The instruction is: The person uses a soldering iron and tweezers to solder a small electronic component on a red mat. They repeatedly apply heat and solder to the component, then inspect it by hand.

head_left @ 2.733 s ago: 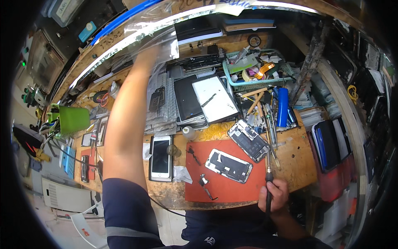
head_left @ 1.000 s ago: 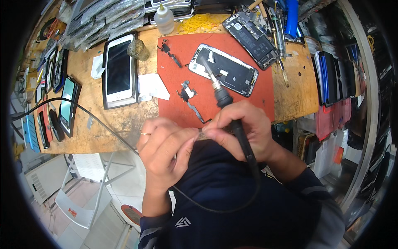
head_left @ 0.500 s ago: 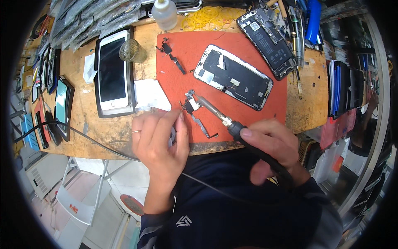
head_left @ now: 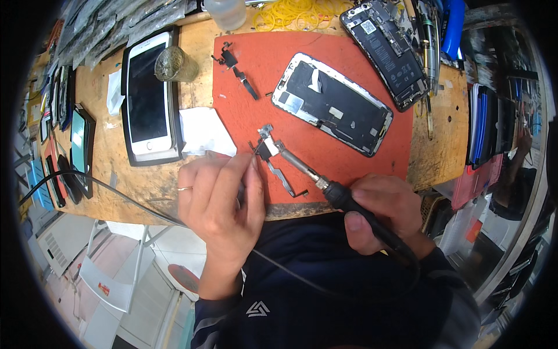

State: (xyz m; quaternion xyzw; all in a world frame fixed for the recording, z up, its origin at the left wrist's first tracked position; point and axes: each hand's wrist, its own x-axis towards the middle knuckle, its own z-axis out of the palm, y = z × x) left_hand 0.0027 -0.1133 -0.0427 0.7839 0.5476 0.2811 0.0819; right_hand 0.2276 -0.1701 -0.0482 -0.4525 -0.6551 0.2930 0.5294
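In my right hand is a soldering iron, its black handle gripped between thumb and fingers. The iron's metal tip reaches a small phone flex cable part with a white patch, lying on the red mat. My left hand is closed in a pinch on a thin pointed metal tool, mostly hidden by the fingers, whose end touches the left side of that part. A second flex cable part lies farther off on the mat. To its right sits a phone screen assembly, back side up.
An opened phone lies at the far right of the mat, beside upright tools. Left stand a white phone, a glass jar and white paper. Yellow rubber bands lie behind. A cable crosses under my left wrist.
The whole view has shifted slightly. My right thumb and fingers have changed position on the soldering iron's handle. Both tools stay at the same flex cable part.
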